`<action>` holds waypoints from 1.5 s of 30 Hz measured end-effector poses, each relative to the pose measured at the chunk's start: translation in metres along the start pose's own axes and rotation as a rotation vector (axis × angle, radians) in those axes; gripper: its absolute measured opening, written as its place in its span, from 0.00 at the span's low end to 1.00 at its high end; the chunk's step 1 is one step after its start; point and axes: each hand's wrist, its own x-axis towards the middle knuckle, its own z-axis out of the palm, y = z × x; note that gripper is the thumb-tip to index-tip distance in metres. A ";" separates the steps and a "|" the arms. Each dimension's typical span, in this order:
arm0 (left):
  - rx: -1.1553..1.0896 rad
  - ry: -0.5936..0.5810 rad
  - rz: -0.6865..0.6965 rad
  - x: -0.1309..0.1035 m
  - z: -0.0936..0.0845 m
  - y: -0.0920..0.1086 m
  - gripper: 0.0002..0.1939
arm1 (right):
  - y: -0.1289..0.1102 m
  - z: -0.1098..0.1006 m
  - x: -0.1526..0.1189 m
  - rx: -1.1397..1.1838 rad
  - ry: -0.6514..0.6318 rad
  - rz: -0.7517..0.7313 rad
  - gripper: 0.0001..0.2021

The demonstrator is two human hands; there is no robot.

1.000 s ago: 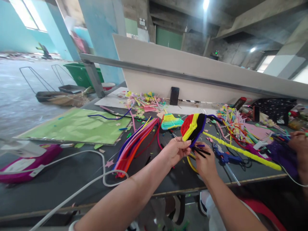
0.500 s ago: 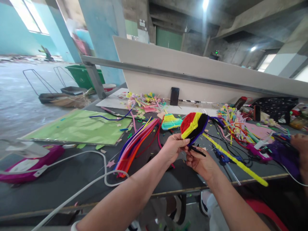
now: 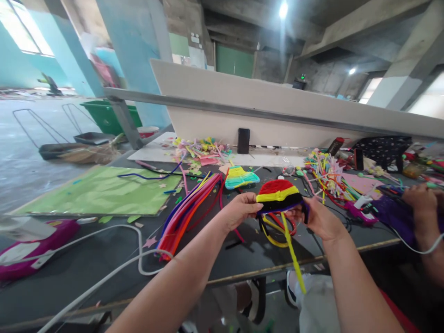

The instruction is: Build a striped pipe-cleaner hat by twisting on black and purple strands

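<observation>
Between my hands, above the table's near side, is a flat half-round pipe-cleaner piece (image 3: 277, 194) with red, yellow, black and purple bands. My left hand (image 3: 244, 209) pinches its left corner between thumb and fingers. Closed round its right end is my right hand (image 3: 321, 217), some fingers hidden behind it. A long yellow pipe cleaner (image 3: 290, 245) hangs below the piece, with red and yellow loops behind it. Beyond it on the table lies a yellow and turquoise pipe-cleaner piece (image 3: 242, 177). A bundle of pink, orange and purple pipe cleaners (image 3: 185, 215) rests left of my hands.
At left are a green sheet (image 3: 97, 189), a magenta glue gun (image 3: 40, 243) and a white cable (image 3: 138, 249). A phone (image 3: 243, 141) leans against the back board. Scrap heaps lie behind. At right, another person's hand (image 3: 421, 199) is near purple material.
The banded piece has turned from tilted to nearly level and come down slightly. My right hand has moved from beneath it to its right end. The yellow pipe cleaner now hangs steeply.
</observation>
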 end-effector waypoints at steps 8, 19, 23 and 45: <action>0.185 -0.156 -0.116 -0.002 -0.002 -0.002 0.19 | 0.001 -0.007 0.000 -0.176 0.117 0.028 0.14; 0.428 -0.386 -0.145 -0.010 0.004 0.009 0.15 | -0.003 -0.002 -0.002 -0.161 0.112 0.088 0.12; 0.442 -0.338 -0.143 -0.008 0.003 0.005 0.13 | -0.003 -0.003 -0.003 -0.176 0.119 0.094 0.13; 0.583 0.014 0.023 0.004 -0.004 -0.009 0.21 | 0.007 0.001 0.007 0.028 0.154 0.039 0.12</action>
